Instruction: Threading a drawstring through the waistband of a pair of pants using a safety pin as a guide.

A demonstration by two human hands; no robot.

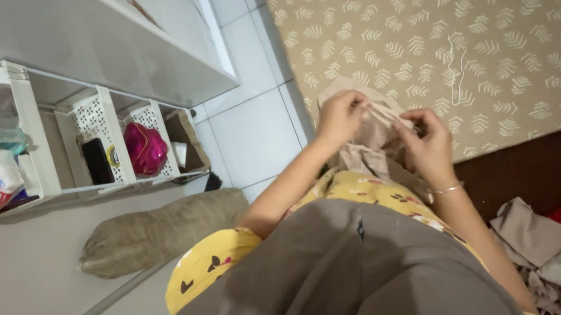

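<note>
- Hands: our left hand and right hand pinch the beige cloth's top edge, above our lap.
- We judge even tension keeps that edge straight.

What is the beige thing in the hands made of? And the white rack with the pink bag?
The beige thing looks like soft, thin matte cloth: it creases and droops between both hands. The rack looks like hard white plastic, with smooth walls and small moulded holes. The pink bag seems shiny fabric, though that is less sure.
</note>
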